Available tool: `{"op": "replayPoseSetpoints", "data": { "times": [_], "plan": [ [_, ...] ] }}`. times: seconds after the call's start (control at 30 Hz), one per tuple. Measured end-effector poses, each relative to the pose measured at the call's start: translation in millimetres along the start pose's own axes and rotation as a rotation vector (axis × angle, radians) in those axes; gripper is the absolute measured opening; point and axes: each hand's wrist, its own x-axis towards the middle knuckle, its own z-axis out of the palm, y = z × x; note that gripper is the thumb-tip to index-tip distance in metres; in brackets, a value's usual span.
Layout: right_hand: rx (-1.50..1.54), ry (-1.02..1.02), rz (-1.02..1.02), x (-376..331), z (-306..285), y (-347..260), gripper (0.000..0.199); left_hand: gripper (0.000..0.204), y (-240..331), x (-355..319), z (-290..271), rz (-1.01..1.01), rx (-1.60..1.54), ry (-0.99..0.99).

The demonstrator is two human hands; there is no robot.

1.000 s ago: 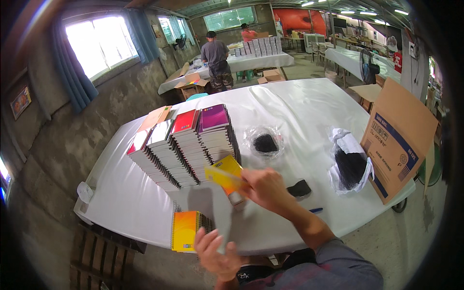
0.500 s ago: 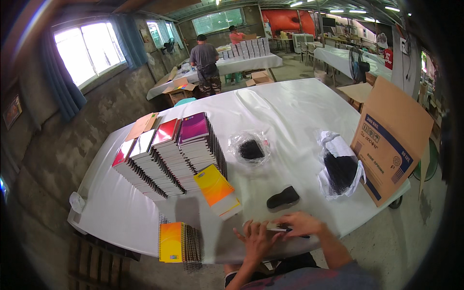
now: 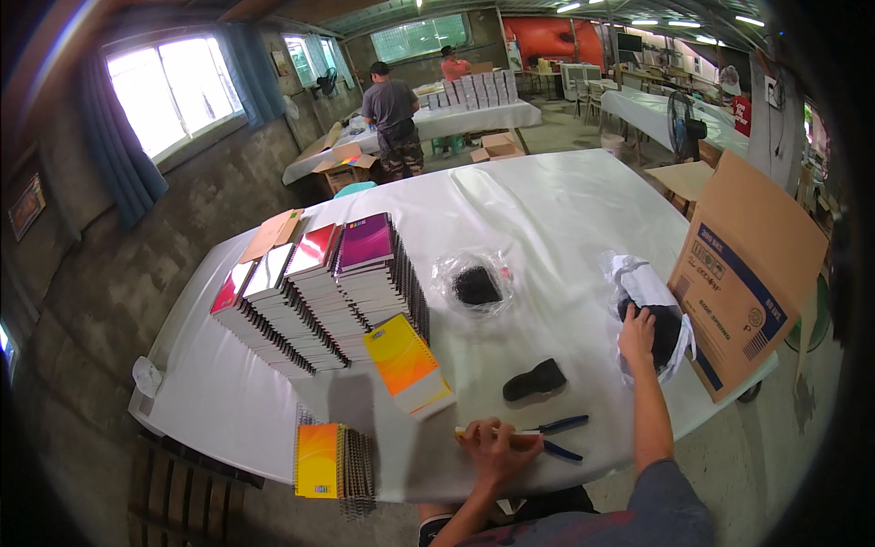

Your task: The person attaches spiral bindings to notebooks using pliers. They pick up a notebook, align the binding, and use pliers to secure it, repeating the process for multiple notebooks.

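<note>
Fingers point(image 3: 485, 432) of your left hand point(image 3: 499, 458) curl nearly closed over a slim booklet point(image 3: 527, 441), seen edge-on near the close side of the table point(image 3: 565, 228); its long axis runs left to right, right end toward the pliers point(image 3: 565, 423) (blue handles splayed, pointing right). Your right hand point(image 3: 639, 335), part-curled, touches black coils point(image 3: 670, 334) in white wrapping point(image 3: 643, 283); cannot tell whether it grips any.

Blue curtain point(image 3: 125, 146) beside bright window point(image 3: 171, 96)
</note>
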Motion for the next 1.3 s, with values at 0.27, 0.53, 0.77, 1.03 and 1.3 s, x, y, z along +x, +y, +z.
{"op": "replayPoseSetpoints", "data": {
  "times": [0.27,0.53,0.77,1.03,1.3],
  "plan": [
    [-0.004,-0.237,0.109,-28,-58,-12,0.049,0.043,-6,-2,-14,0.032,0.028,0.155],
    [0.062,-0.017,-0.131,-21,-49,40,0.031,0.044,-29,-17,-17,-0.036,0.097,0.06],
    [0.196,-0.118,-0.18,10,-77,41,0.022,0.041,-28,-14,-17,-0.023,0.061,0.092],
    [0.07,-0.407,-0.129,-22,-83,3,0.046,0.04,-25,-11,-20,-0.022,0.076,0.096],
    [0.105,-0.176,-0.094,-25,-43,5,0.039,0.043,-32,-15,-17,0.01,0.07,0.097]
  ]
}}
